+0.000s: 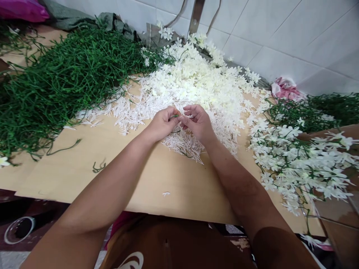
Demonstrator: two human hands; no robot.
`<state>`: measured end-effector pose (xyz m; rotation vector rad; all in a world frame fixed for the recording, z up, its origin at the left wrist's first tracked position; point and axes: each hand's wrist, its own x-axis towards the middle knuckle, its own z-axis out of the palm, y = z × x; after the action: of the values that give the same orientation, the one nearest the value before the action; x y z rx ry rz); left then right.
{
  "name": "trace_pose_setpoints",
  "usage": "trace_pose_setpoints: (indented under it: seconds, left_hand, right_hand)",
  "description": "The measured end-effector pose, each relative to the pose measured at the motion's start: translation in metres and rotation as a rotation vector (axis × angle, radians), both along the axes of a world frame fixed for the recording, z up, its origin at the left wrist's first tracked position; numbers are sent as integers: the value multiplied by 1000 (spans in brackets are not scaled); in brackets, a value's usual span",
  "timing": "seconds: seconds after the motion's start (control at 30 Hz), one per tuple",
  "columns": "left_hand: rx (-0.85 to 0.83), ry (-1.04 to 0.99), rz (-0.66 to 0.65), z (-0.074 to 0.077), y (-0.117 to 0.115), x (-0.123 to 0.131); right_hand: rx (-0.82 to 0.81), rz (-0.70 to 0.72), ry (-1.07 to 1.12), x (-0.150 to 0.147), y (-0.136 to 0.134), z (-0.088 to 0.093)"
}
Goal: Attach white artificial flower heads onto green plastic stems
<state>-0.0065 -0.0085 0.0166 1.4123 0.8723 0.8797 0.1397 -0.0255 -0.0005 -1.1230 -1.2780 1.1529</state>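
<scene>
My left hand [163,122] is closed in a pinch on a thin green plastic stem [175,116], part of which shows between the fingers. My right hand [198,123] meets it fingertip to fingertip, its thumb and forefinger pinched together. A bit of white shows by those fingers, too small to make out fully. Both hands are above a heap of small white stick-like pieces [185,144]. Just beyond them lies a large pile of loose white artificial flower heads [193,74].
A big heap of green plastic stems [73,71] covers the left of the cardboard-topped table [179,179]. At the right lie assembled white flower sprays [297,157] and more green stems [316,112]. A tiled wall [260,33] bounds the back.
</scene>
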Motion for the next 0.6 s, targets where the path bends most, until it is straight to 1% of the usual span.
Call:
trace_pose_setpoints:
  seconds: [0.1, 0.23, 0.33, 0.47, 0.6]
  left_hand:
    - [10, -14, -5, -1, 1, -1]
    - [3, 7, 17, 2, 1, -2]
    - [-20, -13, 18, 6, 0, -2]
    - [-59, -23, 9, 8, -1, -5]
    - [-161, -81, -53, 8, 0, -8]
  right_hand:
    - [-7, 96, 2, 3, 0, 3]
    - [21, 98, 67, 5, 0, 3]
    - [0, 102, 109, 5, 1, 4]
    - [0, 54, 122, 8, 1, 5]
    - [25, -21, 119, 10, 1, 7]
